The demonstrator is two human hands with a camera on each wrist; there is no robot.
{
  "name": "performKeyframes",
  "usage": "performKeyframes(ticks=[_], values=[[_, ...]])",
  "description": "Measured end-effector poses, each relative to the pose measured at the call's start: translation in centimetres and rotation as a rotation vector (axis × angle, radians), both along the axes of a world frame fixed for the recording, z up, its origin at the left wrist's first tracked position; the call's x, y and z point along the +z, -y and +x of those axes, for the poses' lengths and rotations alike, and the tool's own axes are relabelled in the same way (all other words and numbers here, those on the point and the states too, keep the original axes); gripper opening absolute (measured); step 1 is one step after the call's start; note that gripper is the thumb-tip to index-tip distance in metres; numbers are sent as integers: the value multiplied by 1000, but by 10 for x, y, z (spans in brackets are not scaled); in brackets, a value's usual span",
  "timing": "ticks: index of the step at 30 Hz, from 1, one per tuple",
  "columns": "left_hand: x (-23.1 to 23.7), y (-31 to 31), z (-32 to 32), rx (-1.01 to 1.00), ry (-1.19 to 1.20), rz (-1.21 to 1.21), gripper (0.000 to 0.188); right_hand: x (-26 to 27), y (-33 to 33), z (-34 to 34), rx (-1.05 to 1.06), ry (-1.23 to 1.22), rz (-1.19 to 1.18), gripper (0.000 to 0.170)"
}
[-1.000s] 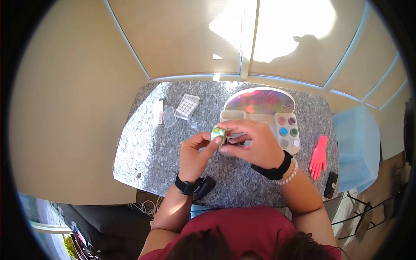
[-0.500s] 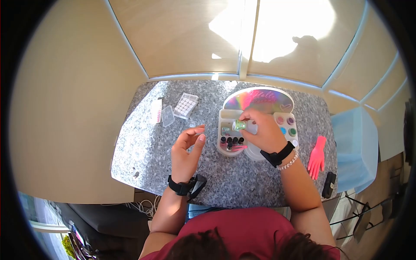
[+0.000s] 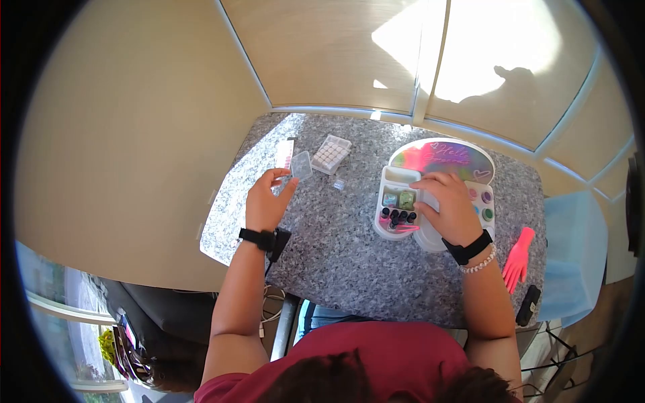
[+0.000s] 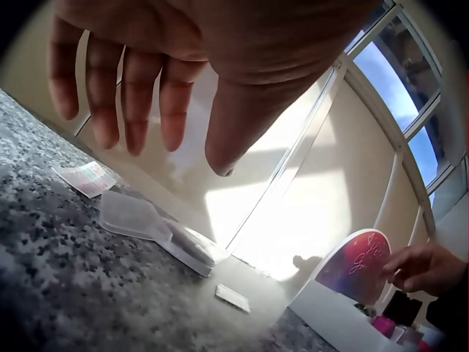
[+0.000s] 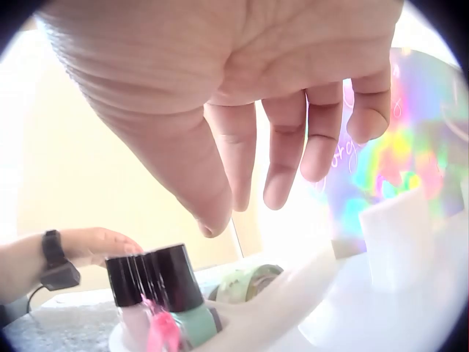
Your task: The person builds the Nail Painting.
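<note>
My left hand [image 3: 267,203] hangs above the table near a clear lid [image 3: 302,166], fingers apart and holding nothing; the left wrist view shows the lid [image 4: 132,214] below its fingertips. My right hand [image 3: 449,207] is over the white organizer case [image 3: 402,174], its fingers loose and empty. Just left of it, a green roll [image 3: 406,199] lies in a compartment beside a bluish item [image 3: 390,199]. Several black-capped bottles [image 3: 394,216] and a pink tool [image 3: 403,229] sit in front. In the right wrist view, the right hand [image 5: 242,95] hovers above the bottles [image 5: 172,279] and roll [image 5: 249,282].
A clear box of white pieces [image 3: 331,154] and a pink-marked card [image 3: 285,154] lie at the table's back left. A small clear piece [image 3: 338,185] is nearby. On the right are coloured pots [image 3: 487,197], a pink hand form [image 3: 518,260] and a black object [image 3: 529,305].
The green roll went from both hands to my right hand alone, then into the case compartment, where it is released. My left hand has moved left and away, toward the clear lid. The head view has shifted.
</note>
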State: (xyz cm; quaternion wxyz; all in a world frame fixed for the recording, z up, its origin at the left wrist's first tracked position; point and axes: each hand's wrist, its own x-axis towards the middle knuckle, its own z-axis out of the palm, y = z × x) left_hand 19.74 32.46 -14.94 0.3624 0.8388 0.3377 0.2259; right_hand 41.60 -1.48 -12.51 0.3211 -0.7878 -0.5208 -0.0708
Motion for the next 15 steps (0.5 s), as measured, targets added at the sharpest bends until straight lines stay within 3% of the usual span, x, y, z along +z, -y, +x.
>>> performKeyframes(ticks=[2, 7, 10, 12, 14, 15], values=[[-1, -22, 13, -152, -45, 252, 43, 13, 7, -10, 2, 2, 47, 36], [1, -45, 68, -367, -148, 363, 60, 46, 36, -42, -69, -52, 143, 31], [-6, -45, 105, -363, -210, 289, 70, 48, 55, -59, -104, -88, 185, 31], [-6, -34, 121, -364, -210, 363, 76, 45, 68, -71, -137, -139, 204, 31], [8, -12, 129, -430, -412, 613, 76, 44, 81, -81, -187, -261, 200, 30], [0, -5, 133, -442, -385, 669, 70, 42, 87, -84, -210, -258, 209, 29]])
